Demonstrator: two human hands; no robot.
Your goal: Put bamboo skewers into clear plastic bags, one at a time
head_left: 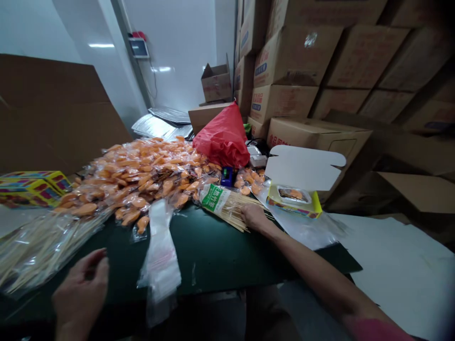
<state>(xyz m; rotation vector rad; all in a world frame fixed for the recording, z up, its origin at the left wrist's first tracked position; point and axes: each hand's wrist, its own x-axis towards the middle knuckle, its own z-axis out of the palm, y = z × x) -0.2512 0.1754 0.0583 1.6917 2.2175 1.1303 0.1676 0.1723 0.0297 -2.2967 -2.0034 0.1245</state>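
Observation:
My left hand hangs over the near left edge of the dark green table, fingers loosely curled and holding nothing. My right hand lies across a bundle of bamboo skewers with a green and white label, fingers closed over its end. A heap of orange sweets in clear wrappers spreads behind both hands. A loose clear plastic bag hangs over the table edge between my hands. Beyond my right hand sits an open yellow box with a white lid holding a wrapped orange item.
Stacked cardboard cartons fill the back right. A red plastic bag stands behind the heap. Colourful yellow boxes lie at the left, beside bagged skewers. White sheets lie at the right.

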